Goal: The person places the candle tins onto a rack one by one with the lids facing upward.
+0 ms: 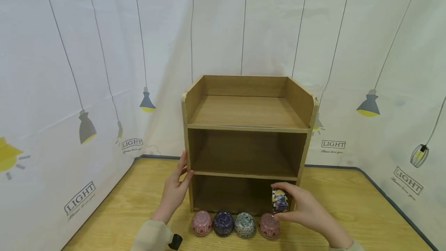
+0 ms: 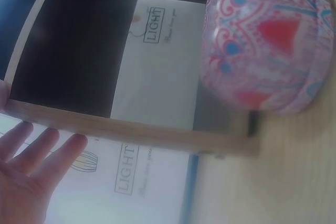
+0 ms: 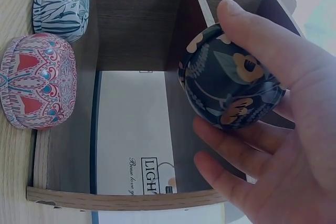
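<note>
My right hand (image 1: 308,209) holds a small round tin (image 3: 231,80), dark with orange flowers, between thumb and fingers. It is in front of the lower compartment of a wooden shelf unit (image 1: 244,129), above the table. With the thumb at the front edge and the fingers along the outer face, my left hand (image 1: 175,191) grips the unit's left side panel (image 2: 105,124). Before the unit stand a pink patterned tin (image 1: 201,224), a dark purple tin (image 1: 223,224), a white-and-green leaf tin (image 1: 245,225) and another pink tin (image 1: 269,226), the last just below my right hand.
The shelf unit has a railed top and two compartments below. Behind and beside the wooden table (image 1: 348,200) hangs a white cloth (image 1: 223,22) printed with lamps. A small black piece (image 1: 175,241) sits at the left sleeve.
</note>
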The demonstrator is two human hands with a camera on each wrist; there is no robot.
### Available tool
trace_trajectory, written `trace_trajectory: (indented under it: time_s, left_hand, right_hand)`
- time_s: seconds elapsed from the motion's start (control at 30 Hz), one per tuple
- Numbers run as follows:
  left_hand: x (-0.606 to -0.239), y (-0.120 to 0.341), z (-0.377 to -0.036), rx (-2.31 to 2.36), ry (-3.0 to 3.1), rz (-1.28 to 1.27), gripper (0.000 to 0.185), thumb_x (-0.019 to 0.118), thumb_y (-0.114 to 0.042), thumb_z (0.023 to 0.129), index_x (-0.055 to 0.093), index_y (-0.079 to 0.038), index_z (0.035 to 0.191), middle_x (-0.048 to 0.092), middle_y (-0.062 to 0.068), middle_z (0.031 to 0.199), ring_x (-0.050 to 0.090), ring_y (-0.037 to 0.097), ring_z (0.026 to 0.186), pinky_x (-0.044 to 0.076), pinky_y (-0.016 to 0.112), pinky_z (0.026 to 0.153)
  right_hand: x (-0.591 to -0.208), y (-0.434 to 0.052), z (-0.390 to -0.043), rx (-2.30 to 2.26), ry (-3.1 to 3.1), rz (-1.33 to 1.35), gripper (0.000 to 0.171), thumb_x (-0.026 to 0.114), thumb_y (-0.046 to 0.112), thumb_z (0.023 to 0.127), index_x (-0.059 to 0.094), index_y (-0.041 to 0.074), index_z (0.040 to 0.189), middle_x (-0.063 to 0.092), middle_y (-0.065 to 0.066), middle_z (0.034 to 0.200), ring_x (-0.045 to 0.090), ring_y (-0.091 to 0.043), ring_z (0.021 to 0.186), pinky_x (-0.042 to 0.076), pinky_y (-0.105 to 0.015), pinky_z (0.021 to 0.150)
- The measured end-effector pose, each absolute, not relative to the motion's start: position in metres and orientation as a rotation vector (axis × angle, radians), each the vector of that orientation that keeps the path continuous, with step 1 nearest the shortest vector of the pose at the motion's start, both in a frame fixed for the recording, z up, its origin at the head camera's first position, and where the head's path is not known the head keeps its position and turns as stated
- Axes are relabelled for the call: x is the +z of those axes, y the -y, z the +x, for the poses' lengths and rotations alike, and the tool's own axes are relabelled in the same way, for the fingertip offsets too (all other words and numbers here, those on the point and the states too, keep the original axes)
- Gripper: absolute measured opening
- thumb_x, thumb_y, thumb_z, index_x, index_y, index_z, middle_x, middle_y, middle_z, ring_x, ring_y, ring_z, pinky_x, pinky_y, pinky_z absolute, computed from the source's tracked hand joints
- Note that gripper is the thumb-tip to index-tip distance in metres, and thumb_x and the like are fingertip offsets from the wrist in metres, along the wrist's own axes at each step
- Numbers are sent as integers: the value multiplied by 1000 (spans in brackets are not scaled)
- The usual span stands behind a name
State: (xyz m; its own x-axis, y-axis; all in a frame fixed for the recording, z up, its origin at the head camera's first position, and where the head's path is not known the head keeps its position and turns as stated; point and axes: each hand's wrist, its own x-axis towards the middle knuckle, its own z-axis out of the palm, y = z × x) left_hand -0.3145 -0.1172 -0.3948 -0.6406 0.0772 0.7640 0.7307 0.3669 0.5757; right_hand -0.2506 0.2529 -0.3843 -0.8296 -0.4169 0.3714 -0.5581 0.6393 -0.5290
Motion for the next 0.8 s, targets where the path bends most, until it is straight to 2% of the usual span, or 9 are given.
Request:
trace_trajectory:
  time_s: [0.2,0.4,0.6,0.8]
  left_hand:
    - [-395,117,-315,-1286,1981,-703,60,60,6,92,35,1,146,40,22,146,58,48,107,58,41,67]
    - [-396,118,-314,-1295,1991,-692,60,60,5,92,34,0,147,41,22,146,57,47,109,58,42,68]
    - [-396,118,-314,-1308,2005,-686,61,60,4,93,33,-1,148,40,21,147,57,47,110,58,44,68]
    - [-397,119,-315,-1317,2007,-680,61,60,3,93,33,-3,149,39,22,147,57,47,110,58,44,69]
  right_hand:
    - [-385,-252,-253,1004,2633,798,71,86,34,72,54,14,132,59,-4,129,57,-12,105,53,-38,84]
    - [-383,-250,-255,1033,2638,791,72,87,35,71,54,12,131,60,-8,125,60,-9,93,54,-29,75]
    - [-383,-249,-256,1016,2599,806,72,89,30,70,54,11,130,61,-5,119,60,-9,89,54,-28,72]
    - [-382,-248,-257,1022,2556,820,73,89,26,69,53,12,130,62,-10,118,60,-9,87,54,-28,70]
